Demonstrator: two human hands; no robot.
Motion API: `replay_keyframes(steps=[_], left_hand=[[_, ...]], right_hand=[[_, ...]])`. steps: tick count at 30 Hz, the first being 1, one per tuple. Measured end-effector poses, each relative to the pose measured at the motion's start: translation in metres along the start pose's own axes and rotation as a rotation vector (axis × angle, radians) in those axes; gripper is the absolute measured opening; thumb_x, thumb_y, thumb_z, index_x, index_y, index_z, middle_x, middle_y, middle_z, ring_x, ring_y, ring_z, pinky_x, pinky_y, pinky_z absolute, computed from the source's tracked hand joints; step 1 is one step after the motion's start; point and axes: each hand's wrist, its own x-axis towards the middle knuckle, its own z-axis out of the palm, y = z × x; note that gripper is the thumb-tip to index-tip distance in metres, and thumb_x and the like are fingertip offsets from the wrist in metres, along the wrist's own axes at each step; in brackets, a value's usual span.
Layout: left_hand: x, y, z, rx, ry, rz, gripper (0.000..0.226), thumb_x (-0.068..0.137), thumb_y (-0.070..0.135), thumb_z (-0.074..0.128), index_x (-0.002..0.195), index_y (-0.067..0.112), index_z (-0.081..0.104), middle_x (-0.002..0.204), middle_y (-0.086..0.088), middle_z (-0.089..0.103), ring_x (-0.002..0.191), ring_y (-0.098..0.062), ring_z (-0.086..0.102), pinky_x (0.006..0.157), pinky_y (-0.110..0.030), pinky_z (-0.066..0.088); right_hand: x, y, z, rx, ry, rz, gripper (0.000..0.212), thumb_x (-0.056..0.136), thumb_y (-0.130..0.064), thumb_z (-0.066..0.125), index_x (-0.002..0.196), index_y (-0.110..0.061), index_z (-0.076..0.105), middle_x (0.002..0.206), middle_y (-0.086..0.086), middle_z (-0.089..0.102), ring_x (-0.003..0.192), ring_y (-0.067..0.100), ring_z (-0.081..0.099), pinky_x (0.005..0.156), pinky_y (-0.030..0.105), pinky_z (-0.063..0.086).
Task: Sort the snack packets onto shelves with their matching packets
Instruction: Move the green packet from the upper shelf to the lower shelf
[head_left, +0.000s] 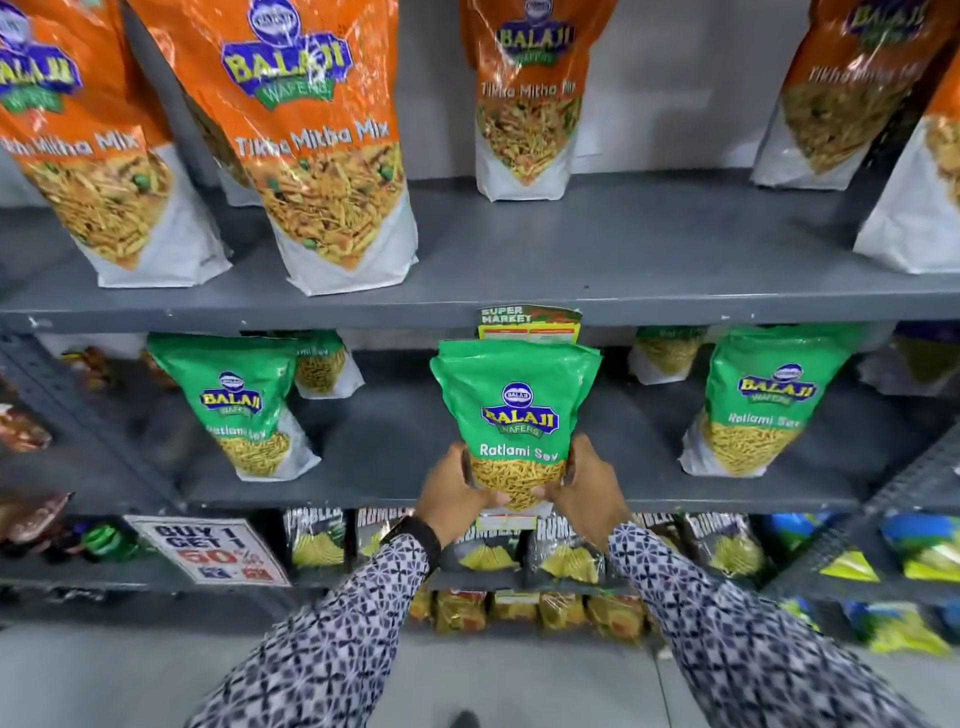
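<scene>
A green Ratlami Sev packet (517, 410) stands upright at the front edge of the middle grey shelf (395, 447). My left hand (457, 496) grips its lower left side and my right hand (584, 488) grips its lower right side. Matching green Ratlami Sev packets stand on the same shelf to the left (239, 405) and to the right (763, 405), with more behind them. Orange Tikha Mitha Mix packets (317, 140) fill the upper shelf (597, 260).
A supermarket price tag (529, 323) hangs on the upper shelf's edge just above the held packet. Black chip bags (566, 551) and a "Buy 1 Get 1" sign (208, 550) sit on the lower shelf. Blue and yellow packets (914, 545) lie at lower right.
</scene>
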Motion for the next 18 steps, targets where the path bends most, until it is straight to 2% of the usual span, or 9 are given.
replay_keyframes(steps=[1, 4, 6, 7, 9, 11, 12, 15, 18], left_hand=[[0.009, 0.001, 0.000, 0.016, 0.002, -0.005, 0.067, 0.069, 0.013, 0.096, 0.120, 0.028, 0.055, 0.105, 0.019, 0.070, 0.097, -0.006, 0.069, 0.065, -0.003, 0.048], [0.035, -0.001, -0.001, 0.028, -0.003, -0.007, 0.072, 0.069, 0.010, 0.095, 0.127, 0.025, 0.055, 0.109, 0.016, 0.071, 0.097, -0.002, 0.067, 0.064, -0.003, 0.046], [0.049, -0.006, -0.001, 0.041, -0.001, -0.006, 0.073, 0.068, 0.012, 0.096, 0.123, 0.032, 0.053, 0.104, 0.025, 0.067, 0.093, 0.009, 0.061, 0.062, 0.002, 0.045], [0.056, -0.009, -0.001, 0.048, 0.000, -0.007, 0.073, 0.068, 0.012, 0.096, 0.122, 0.035, 0.051, 0.104, 0.026, 0.066, 0.093, 0.009, 0.061, 0.063, 0.001, 0.046], [0.068, -0.016, 0.002, 0.051, 0.003, -0.009, 0.073, 0.069, 0.009, 0.095, 0.123, 0.032, 0.052, 0.112, 0.015, 0.072, 0.101, -0.006, 0.070, 0.077, -0.012, 0.055], [0.076, -0.023, 0.004, 0.036, 0.001, -0.007, 0.076, 0.070, 0.004, 0.093, 0.130, 0.027, 0.052, 0.122, 0.005, 0.074, 0.112, -0.019, 0.072, 0.093, -0.036, 0.060], [0.078, -0.027, 0.005, 0.034, -0.002, -0.005, 0.077, 0.070, 0.004, 0.093, 0.130, 0.029, 0.051, 0.122, 0.006, 0.074, 0.113, -0.020, 0.071, 0.094, -0.039, 0.060], [0.082, -0.031, 0.003, 0.026, -0.011, -0.004, 0.077, 0.071, 0.006, 0.093, 0.124, 0.039, 0.049, 0.113, 0.021, 0.070, 0.109, -0.014, 0.070, 0.082, -0.023, 0.055], [0.083, -0.032, 0.002, 0.015, -0.022, -0.005, 0.076, 0.071, 0.007, 0.093, 0.120, 0.044, 0.048, 0.112, 0.024, 0.068, 0.111, -0.014, 0.070, 0.086, -0.026, 0.055]], right_hand=[[0.009, 0.000, 0.002, -0.009, 0.008, 0.008, 0.057, 0.075, -0.012, 0.091, 0.116, -0.013, 0.051, 0.105, 0.001, 0.073, 0.095, 0.024, 0.069, 0.086, 0.041, 0.059], [0.035, 0.002, 0.005, -0.035, 0.019, 0.011, 0.057, 0.073, -0.009, 0.090, 0.117, -0.012, 0.052, 0.103, 0.002, 0.072, 0.094, 0.024, 0.069, 0.080, 0.034, 0.056], [0.048, 0.005, 0.009, -0.050, 0.040, 0.019, 0.053, 0.073, -0.009, 0.087, 0.110, -0.014, 0.050, 0.102, 0.003, 0.074, 0.091, 0.021, 0.067, 0.076, 0.033, 0.054], [0.054, 0.006, 0.010, -0.060, 0.048, 0.029, 0.053, 0.073, -0.009, 0.087, 0.107, -0.016, 0.047, 0.097, 0.000, 0.072, 0.088, 0.020, 0.065, 0.073, 0.032, 0.051], [0.062, 0.010, 0.013, -0.062, 0.033, 0.055, 0.056, 0.072, -0.006, 0.088, 0.109, -0.016, 0.047, 0.088, -0.006, 0.066, 0.087, 0.021, 0.065, 0.073, 0.029, 0.047], [0.068, 0.014, 0.017, -0.057, 0.001, 0.070, 0.062, 0.072, -0.002, 0.088, 0.120, -0.010, 0.050, 0.092, -0.004, 0.066, 0.091, 0.025, 0.068, 0.078, 0.030, 0.049], [0.069, 0.016, 0.018, -0.059, -0.004, 0.071, 0.064, 0.073, -0.003, 0.088, 0.123, -0.010, 0.049, 0.094, -0.004, 0.066, 0.090, 0.025, 0.068, 0.079, 0.031, 0.050], [0.071, 0.017, 0.021, -0.069, 0.014, 0.050, 0.065, 0.073, -0.006, 0.088, 0.125, -0.010, 0.049, 0.095, -0.005, 0.067, 0.087, 0.022, 0.066, 0.078, 0.031, 0.050], [0.072, 0.016, 0.020, -0.071, 0.017, 0.043, 0.065, 0.074, -0.007, 0.088, 0.126, -0.011, 0.050, 0.096, -0.004, 0.068, 0.091, 0.025, 0.070, 0.081, 0.035, 0.056]])
